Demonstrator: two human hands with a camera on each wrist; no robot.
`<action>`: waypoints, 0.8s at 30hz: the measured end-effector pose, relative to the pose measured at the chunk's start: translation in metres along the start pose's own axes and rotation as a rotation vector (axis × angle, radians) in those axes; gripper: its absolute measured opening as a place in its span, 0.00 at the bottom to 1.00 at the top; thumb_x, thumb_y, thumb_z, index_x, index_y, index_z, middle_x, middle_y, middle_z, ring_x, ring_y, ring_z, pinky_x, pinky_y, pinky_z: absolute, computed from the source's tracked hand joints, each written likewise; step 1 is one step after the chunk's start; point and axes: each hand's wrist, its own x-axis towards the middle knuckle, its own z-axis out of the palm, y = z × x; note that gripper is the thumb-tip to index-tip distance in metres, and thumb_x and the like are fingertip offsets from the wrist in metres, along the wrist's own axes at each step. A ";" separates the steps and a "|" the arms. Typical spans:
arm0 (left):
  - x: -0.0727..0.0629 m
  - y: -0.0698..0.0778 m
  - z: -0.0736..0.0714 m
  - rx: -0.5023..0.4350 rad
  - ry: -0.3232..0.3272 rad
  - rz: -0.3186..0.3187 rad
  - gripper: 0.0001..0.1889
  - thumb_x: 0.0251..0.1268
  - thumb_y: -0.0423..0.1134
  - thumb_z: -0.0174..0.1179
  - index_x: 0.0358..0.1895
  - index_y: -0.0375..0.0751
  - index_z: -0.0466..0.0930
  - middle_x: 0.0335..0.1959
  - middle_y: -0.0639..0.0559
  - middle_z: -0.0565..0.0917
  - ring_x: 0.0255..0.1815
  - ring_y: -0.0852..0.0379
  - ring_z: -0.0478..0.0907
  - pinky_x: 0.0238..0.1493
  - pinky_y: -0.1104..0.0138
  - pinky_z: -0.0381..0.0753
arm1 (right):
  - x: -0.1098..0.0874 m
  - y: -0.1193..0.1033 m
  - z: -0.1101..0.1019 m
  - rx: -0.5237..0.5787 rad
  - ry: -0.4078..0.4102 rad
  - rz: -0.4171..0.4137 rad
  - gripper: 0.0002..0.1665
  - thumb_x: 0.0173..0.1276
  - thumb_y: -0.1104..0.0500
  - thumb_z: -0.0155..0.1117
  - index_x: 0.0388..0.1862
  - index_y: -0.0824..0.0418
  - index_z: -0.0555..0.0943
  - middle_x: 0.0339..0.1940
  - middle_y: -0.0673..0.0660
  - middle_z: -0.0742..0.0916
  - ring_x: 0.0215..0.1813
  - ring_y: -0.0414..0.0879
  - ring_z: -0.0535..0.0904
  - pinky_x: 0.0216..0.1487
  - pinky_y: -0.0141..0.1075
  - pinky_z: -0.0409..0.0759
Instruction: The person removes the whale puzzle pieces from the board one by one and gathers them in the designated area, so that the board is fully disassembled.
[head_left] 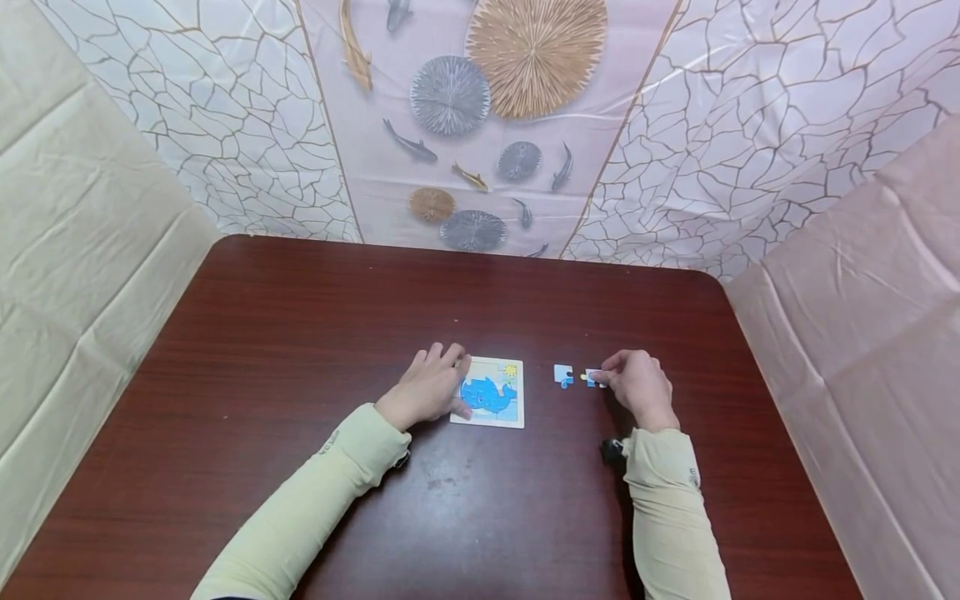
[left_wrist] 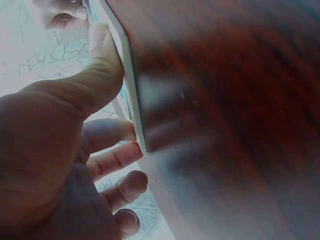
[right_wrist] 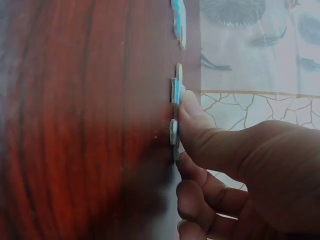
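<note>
A square jigsaw puzzle with a blue whale (head_left: 489,397) and a yellow sun lies in a pale frame (head_left: 522,407) on the table. My left hand (head_left: 429,387) holds its left side. In the left wrist view the thumb lies along the board's edge (left_wrist: 131,82), two fingertips touch that edge, and the other fingers are apart from it. To the right, my right hand (head_left: 641,385) pinches a small blue-and-white puzzle piece (head_left: 592,377), the thumb on top. A second loose piece (head_left: 563,375) lies between it and the puzzle. Some right fingers are hidden in the head view.
The dark red-brown table (head_left: 337,317) spreads around the puzzle on all sides. Patterned sheeting (head_left: 255,125) hangs behind the far edge, with pale fabric (head_left: 82,275) on the left and more fabric (head_left: 847,333) on the right.
</note>
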 end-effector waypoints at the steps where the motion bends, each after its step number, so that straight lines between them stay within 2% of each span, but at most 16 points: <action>1: 0.000 0.000 0.000 0.000 -0.002 -0.001 0.48 0.52 0.68 0.62 0.71 0.40 0.66 0.64 0.48 0.67 0.51 0.44 0.64 0.45 0.60 0.66 | 0.000 0.000 0.000 -0.002 0.000 -0.001 0.17 0.59 0.44 0.72 0.39 0.54 0.86 0.37 0.56 0.88 0.46 0.58 0.80 0.42 0.54 0.73; 9: 0.000 0.000 -0.001 -0.005 -0.005 -0.003 0.48 0.52 0.68 0.62 0.71 0.40 0.66 0.65 0.48 0.66 0.52 0.44 0.64 0.46 0.60 0.66 | 0.000 0.000 0.002 0.000 0.015 0.009 0.17 0.59 0.44 0.72 0.38 0.54 0.86 0.37 0.55 0.88 0.47 0.58 0.80 0.43 0.55 0.73; 16: 0.000 0.001 -0.003 0.002 -0.011 -0.010 0.48 0.53 0.68 0.61 0.72 0.40 0.65 0.65 0.48 0.66 0.52 0.44 0.64 0.46 0.60 0.66 | 0.001 -0.002 0.003 -0.004 0.016 0.041 0.16 0.59 0.43 0.72 0.35 0.53 0.86 0.34 0.54 0.87 0.44 0.57 0.80 0.39 0.52 0.73; 24: 0.000 0.001 -0.001 -0.001 -0.014 -0.012 0.48 0.53 0.68 0.62 0.72 0.41 0.65 0.65 0.48 0.66 0.52 0.45 0.64 0.46 0.60 0.65 | -0.001 0.000 0.003 0.020 0.000 0.002 0.15 0.61 0.46 0.71 0.38 0.55 0.85 0.33 0.53 0.88 0.42 0.54 0.80 0.40 0.52 0.73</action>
